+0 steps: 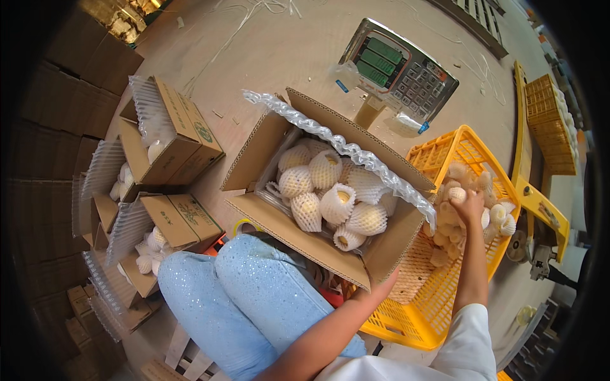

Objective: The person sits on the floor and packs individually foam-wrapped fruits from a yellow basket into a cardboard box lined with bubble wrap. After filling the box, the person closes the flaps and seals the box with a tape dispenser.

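Note:
My right hand (pixel 469 208) reaches into a yellow plastic crate (pixel 414 328), its fingers around a fruit in a white foam net (pixel 457 194). More netted fruit (pixel 448 233) is heaped around it in the crate's far part. My left hand (pixel 389 282) is at the right flap of an open cardboard box (pixel 305 238); its fingers are hidden behind the flap, so its grip cannot be seen. Inside the box lie several yellowish round fruits in foam nets (pixel 337 204). A strip of clear air-column cushioning (pixel 352 150) stands along the far side of the box.
A digital scale display (pixel 398 71) stands beyond the box. Filled cartons (pixel 178 138) with air cushioning are at the left, before stacked cardboard boxes (pixel 52 143). A yellow pallet jack (pixel 543 209) and another crate (pixel 548 124) are at the right. Tape (pixel 245 226) lies by my knees.

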Demonstrator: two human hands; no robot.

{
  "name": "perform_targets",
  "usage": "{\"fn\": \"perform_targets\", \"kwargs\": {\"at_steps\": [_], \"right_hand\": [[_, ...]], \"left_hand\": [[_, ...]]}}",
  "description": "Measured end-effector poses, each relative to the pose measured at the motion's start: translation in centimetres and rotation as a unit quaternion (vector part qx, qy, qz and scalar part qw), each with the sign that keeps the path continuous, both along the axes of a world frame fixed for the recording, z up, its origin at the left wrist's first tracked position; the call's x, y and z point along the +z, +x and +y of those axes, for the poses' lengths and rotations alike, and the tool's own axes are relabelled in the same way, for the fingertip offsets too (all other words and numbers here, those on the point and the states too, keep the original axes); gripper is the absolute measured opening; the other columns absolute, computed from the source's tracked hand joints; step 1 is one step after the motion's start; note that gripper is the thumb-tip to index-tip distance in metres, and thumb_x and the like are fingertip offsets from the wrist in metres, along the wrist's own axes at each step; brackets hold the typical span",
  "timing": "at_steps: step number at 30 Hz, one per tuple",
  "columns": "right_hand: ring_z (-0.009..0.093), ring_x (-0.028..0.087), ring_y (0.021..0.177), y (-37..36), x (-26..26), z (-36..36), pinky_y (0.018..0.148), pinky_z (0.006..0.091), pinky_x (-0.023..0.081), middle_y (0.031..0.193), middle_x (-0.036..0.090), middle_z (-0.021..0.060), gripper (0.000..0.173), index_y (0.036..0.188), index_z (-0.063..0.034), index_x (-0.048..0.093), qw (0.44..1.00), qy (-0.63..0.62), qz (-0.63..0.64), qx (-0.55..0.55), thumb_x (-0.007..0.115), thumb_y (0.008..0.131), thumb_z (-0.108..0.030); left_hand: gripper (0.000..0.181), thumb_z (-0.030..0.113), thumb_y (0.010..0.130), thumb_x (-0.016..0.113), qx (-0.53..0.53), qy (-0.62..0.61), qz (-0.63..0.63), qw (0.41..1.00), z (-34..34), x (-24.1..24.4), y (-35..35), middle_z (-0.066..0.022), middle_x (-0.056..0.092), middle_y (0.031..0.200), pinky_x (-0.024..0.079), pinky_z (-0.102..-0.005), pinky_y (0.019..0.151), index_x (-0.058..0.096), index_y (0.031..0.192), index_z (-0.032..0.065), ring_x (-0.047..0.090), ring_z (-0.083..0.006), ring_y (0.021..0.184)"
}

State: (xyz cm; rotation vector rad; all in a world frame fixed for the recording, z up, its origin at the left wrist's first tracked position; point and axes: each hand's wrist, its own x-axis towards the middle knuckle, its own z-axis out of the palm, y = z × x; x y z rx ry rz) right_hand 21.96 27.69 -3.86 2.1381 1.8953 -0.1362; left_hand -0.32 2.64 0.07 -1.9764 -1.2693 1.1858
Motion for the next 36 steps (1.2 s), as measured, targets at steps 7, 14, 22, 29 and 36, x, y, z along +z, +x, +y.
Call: {"fn": "perform_targets", "kwargs": {"at_steps": [7,14,22,29,36], "right_hand": [[0.032,0.052,0.119,-6.2,16.4,-11.1,0.099,0.0442,0.044,0.132,0.048,0.0220,0.085,0.127,-0.0018,0.050,0.583,-0.105,0.806,0.010,0.058,0.075,-0.068],[0.043,0.052,0.111,-19.6,16.1,-16.6,0.097,0.0571,0.037,0.128,0.049,0.0284,0.096,0.111,-0.0079,0.059,0.293,-0.456,0.832,-0.118,0.037,0.069,-0.091],[0.021,0.061,0.100,-29.2,16.2,-11.7,0.073,0.0411,0.054,0.115,0.058,0.0047,0.058,0.129,-0.0179,0.044,0.517,-0.469,0.716,0.015,0.050,0.089,-0.059],[0.019,0.061,0.102,-14.8,19.2,-19.7,0.078,0.0388,0.056,0.112,0.058,0.0034,0.053,0.130,-0.0145,0.044,0.550,-0.190,0.813,-0.015,0.059,0.087,-0.040],[0.020,0.062,0.099,0.6,8.5,-19.5,0.087,0.0306,0.049,0.113,0.063,0.0070,0.037,0.120,-0.0024,0.058,0.873,0.038,0.467,-0.135,0.049,0.097,-0.030]], "left_hand": [[0.028,0.024,0.096,0.048,0.325,0.210,-0.826,0.410,-2.2,-8.9,3.3,-0.0102,0.061,0.103,0.050,-0.0322,0.077,0.057,0.106,0.0000,0.059,-0.0230,0.091],[0.041,0.025,0.094,0.050,0.373,0.079,-0.845,0.375,-0.3,0.1,-1.0,-0.0158,0.053,0.128,0.039,-0.0394,0.101,0.047,0.131,0.0067,0.050,-0.0282,0.120],[0.036,0.022,0.091,0.050,0.326,-0.269,-0.658,0.623,-5.6,4.2,-5.9,-0.0247,0.060,0.118,0.048,-0.0418,0.090,0.055,0.122,0.0042,0.059,-0.0377,0.108],[0.028,0.014,0.089,0.054,0.197,0.059,-0.858,0.471,-14.7,10.9,-15.6,-0.0163,0.064,0.094,0.051,-0.0422,0.077,0.057,0.115,0.0060,0.062,-0.0353,0.088],[0.013,0.002,0.088,0.051,0.344,0.354,-0.817,0.298,-19.9,11.5,-23.3,-0.0117,0.065,0.080,0.051,-0.0340,0.068,0.064,0.090,0.0001,0.065,-0.0226,0.075]]}}
